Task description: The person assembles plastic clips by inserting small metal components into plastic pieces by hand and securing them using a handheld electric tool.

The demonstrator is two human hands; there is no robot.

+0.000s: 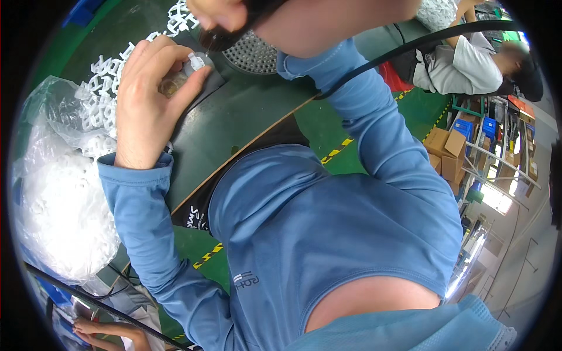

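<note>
My left hand rests at the far left of the table, its thumb and fingers closed on a small white plastic part. That part sits at a dark block or fixture, and a round, brownish see-through piece shows under the palm. At the top edge my right hand is wrapped round a dark screwdriver-like tool. The tool's thin tip points down toward the white part; whether they touch I cannot tell. Much of the tool is cut off or blurred.
White plastic parts lie heaped beyond my left hand. A bulging clear bag of white pieces stands at the left. A round perforated metal tray is near the tool. Co-workers sit at both sides; a black cable crosses at right.
</note>
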